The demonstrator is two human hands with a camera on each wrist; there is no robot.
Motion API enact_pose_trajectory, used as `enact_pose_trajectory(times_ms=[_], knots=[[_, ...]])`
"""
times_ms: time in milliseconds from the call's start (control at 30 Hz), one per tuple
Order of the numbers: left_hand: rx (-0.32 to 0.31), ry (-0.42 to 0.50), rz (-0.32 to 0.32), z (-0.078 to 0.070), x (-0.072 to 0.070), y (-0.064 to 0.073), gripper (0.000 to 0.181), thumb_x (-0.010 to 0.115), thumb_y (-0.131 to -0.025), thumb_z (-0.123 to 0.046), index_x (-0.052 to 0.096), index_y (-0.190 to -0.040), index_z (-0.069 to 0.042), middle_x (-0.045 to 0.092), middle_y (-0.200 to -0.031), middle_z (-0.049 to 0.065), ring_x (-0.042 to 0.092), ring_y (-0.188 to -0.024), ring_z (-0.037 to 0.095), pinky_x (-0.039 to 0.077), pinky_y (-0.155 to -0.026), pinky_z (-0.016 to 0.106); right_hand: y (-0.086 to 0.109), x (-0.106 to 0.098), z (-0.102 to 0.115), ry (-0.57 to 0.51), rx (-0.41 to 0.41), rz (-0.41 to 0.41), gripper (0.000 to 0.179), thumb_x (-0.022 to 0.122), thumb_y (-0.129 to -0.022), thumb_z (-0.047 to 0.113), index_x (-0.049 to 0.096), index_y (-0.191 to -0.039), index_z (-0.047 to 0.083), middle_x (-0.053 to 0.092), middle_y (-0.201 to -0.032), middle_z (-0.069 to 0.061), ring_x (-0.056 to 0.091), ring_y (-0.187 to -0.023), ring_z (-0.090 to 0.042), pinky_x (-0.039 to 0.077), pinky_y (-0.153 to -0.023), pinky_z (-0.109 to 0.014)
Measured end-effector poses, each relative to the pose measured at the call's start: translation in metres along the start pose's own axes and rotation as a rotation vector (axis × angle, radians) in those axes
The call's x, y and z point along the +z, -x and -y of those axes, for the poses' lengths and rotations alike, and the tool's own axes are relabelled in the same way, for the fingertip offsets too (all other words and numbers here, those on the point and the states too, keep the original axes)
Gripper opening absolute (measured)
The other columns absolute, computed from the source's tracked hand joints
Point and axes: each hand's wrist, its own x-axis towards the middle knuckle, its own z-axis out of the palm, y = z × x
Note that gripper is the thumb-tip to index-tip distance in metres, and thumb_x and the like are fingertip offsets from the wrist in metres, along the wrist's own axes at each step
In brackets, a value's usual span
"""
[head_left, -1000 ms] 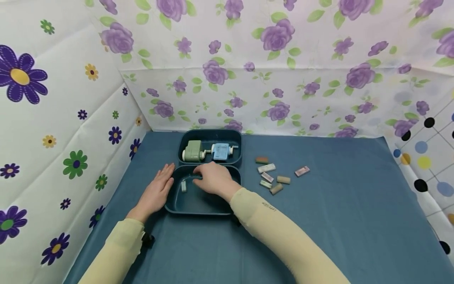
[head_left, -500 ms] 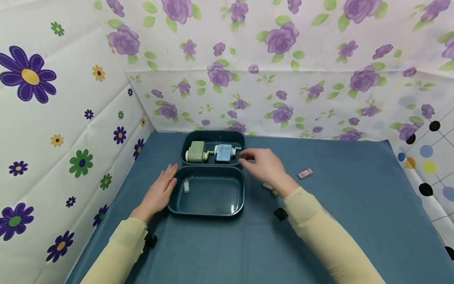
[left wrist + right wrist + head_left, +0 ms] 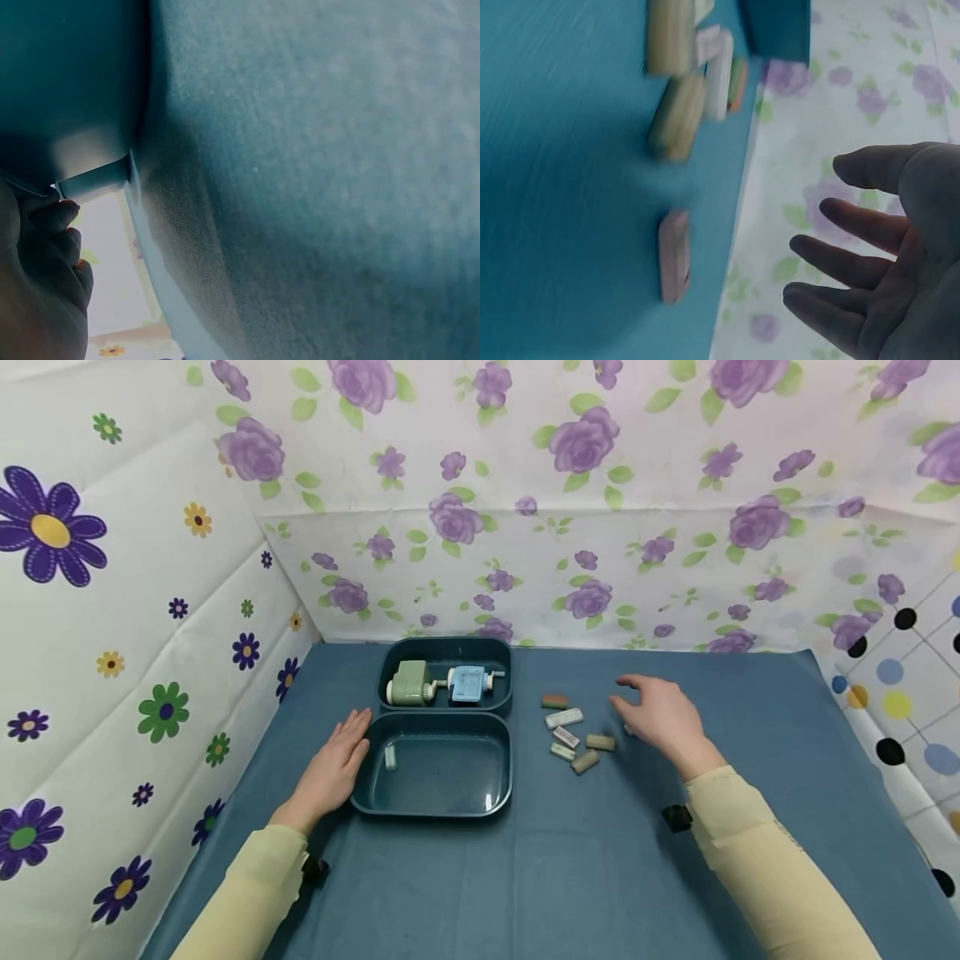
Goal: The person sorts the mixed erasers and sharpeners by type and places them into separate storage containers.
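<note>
My left hand (image 3: pixel 330 768) lies with straight fingers against the left rim of the near dark-blue tray (image 3: pixel 431 815). One small pale eraser (image 3: pixel 390 757) lies inside that tray, at its left. My right hand (image 3: pixel 663 718) hovers over the cloth on the right, fingers spread and holding nothing. Below it, a pinkish eraser (image 3: pixel 675 256) shows in the right wrist view; the head view has it mostly hidden behind the hand. Left of this hand lie several erasers: a red-green one (image 3: pixel 555 701), a white one (image 3: pixel 564 717), and a tan one (image 3: pixel 600 742) among them.
Behind the near tray stands a second dark-blue tray (image 3: pixel 446 642). It holds a green crank pencil sharpener (image 3: pixel 409 683) and a light-blue one (image 3: pixel 468 683). Flowered sheets (image 3: pixel 525 560) rise behind and beside the blue cloth (image 3: pixel 450 893).
My right hand has moved from above the near tray rightward, past the eraser group, to above the pinkish eraser. My left hand has stayed at the tray's rim.
</note>
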Motion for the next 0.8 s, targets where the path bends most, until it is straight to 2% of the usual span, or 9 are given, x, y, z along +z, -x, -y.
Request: enact_pose_trajectory(times_ms=[67,100,167,267,367,533,633,800], knots=[[-0.005,0.002,0.000,-0.002,-0.001,0.001,0.054,0.040,-0.118,-0.015,0.029,-0.166,0.006,0.026,-0.173,0.025,0.017,-0.162,0.042,0.011,-0.131,0.059,0.000,-0.003,-0.009,0.024,0.018,0.015,0.058,0.061,-0.109,0.035,0.052,-0.158,0.006,0.072,-0.123,-0.025,0.071,-0.076,-0.031,0.054,-0.058,-0.047],[-0.007,0.002,0.001,-0.002,-0.001,0.001,0.054,0.040,-0.118,-0.015,0.028,-0.166,0.006,0.026,-0.173,0.025,0.016,-0.162,0.042,0.011,-0.131,0.059,0.001,-0.003,-0.013,0.038,0.025,0.030,0.061,0.061,-0.109,0.035,0.049,-0.160,0.004,0.071,-0.126,-0.027,0.073,-0.084,-0.035,0.056,-0.063,-0.050],[-0.005,0.000,-0.003,-0.003,-0.001,0.002,0.053,0.040,-0.118,-0.014,0.029,-0.166,0.006,0.027,-0.172,0.025,0.017,-0.162,0.042,0.011,-0.131,0.059,0.001,-0.003,-0.019,0.070,0.040,0.054,0.066,0.062,-0.108,0.035,0.045,-0.161,0.000,0.061,-0.141,-0.032,0.070,-0.103,-0.044,0.058,-0.076,-0.059],[-0.002,-0.001,0.002,-0.004,-0.001,0.001,0.054,0.040,-0.118,-0.015,0.028,-0.166,0.006,0.026,-0.172,0.026,0.017,-0.162,0.043,0.011,-0.131,0.059,0.001,-0.002,-0.028,0.097,0.075,0.091,0.073,0.063,-0.108,0.036,0.038,-0.163,-0.004,0.048,-0.154,-0.037,0.056,-0.129,-0.055,0.053,-0.094,-0.070],[-0.006,0.001,0.007,-0.003,0.000,0.001,0.054,0.040,-0.118,-0.015,0.029,-0.166,0.005,0.027,-0.172,0.025,0.017,-0.162,0.041,0.011,-0.131,0.059,0.001,0.000,-0.035,0.114,0.099,0.113,0.079,0.065,-0.106,0.038,0.033,-0.165,-0.006,0.044,-0.156,-0.038,0.042,-0.142,-0.058,0.047,-0.103,-0.074],[-0.025,0.007,0.024,0.000,0.003,0.001,0.054,0.039,-0.118,-0.017,0.027,-0.167,0.003,0.025,-0.174,0.023,0.015,-0.163,0.038,0.008,-0.133,0.054,0.003,0.004,-0.045,0.128,0.111,0.132,0.084,0.066,-0.105,0.041,0.031,-0.165,-0.007,0.041,-0.158,-0.039,0.028,-0.149,-0.061,0.041,-0.107,-0.077],[-0.029,0.009,0.026,0.000,0.003,0.001,0.055,0.039,-0.118,-0.018,0.027,-0.168,0.003,0.025,-0.174,0.023,0.015,-0.163,0.038,0.007,-0.133,0.051,0.004,0.007,-0.049,0.128,0.112,0.139,0.084,0.065,-0.106,0.041,0.031,-0.165,-0.007,0.039,-0.158,-0.040,0.031,-0.147,-0.061,0.043,-0.105,-0.076],[-0.011,0.004,0.001,0.001,0.002,0.001,0.054,0.038,-0.119,-0.019,0.029,-0.167,0.005,0.027,-0.173,0.024,0.017,-0.162,0.041,0.010,-0.132,0.055,0.003,0.008,-0.052,0.136,0.111,0.137,0.084,0.066,-0.105,0.042,0.031,-0.165,-0.007,0.040,-0.157,-0.041,0.037,-0.143,-0.061,0.045,-0.103,-0.076]])
